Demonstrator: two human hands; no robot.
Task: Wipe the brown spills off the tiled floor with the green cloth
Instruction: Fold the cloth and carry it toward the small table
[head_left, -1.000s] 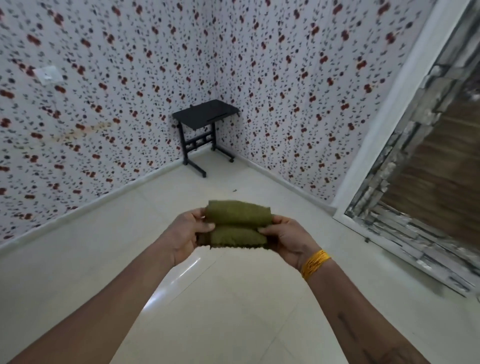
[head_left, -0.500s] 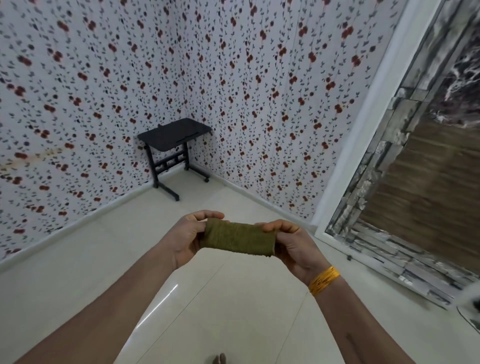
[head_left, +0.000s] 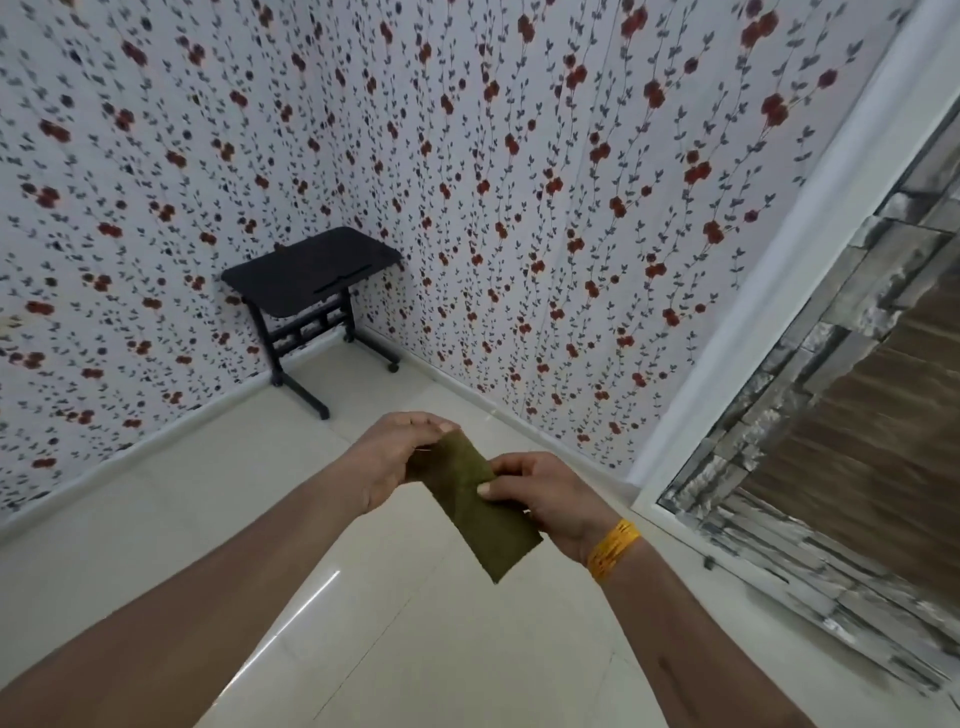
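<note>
- The left wall (head_left: 130, 208) is white with little red flowers and dark leaves all over it.
- A small black table (head_left: 311, 273) stands in the corner of the room, at about 11 o'clock from the hands. It has thin black legs and a tiny wheel on one foot.
- The tiled floor (head_left: 171, 514) is pale and shiny, with a bright streak of light on it at about 7 o'clock from the hands.
- The left hand (head_left: 387, 460) is held up in the air over the floor. Its fingers are closed on the top end of the green cloth (head_left: 475, 506).
- The green cloth is folded into a long flat strip. It is tilted, with the top end at 11 o'clock and the loose bottom end hanging at 5 o'clock. It is up in the air between the two hands and does not touch the floor.
- The right hand (head_left: 553, 499) is just beside the left hand, at about 4 o'clock from it. Its thumb and fingers pinch the middle of the cloth on the right edge.
- A yellow bangle (head_left: 613, 548) sits on the right wrist.
- The back wall (head_left: 571, 208) has the same flowers on it.
- A white frame (head_left: 753, 322) runs up at 2 o'clock, with a grey stone panel (head_left: 810, 467) beside it on the far right.
</note>
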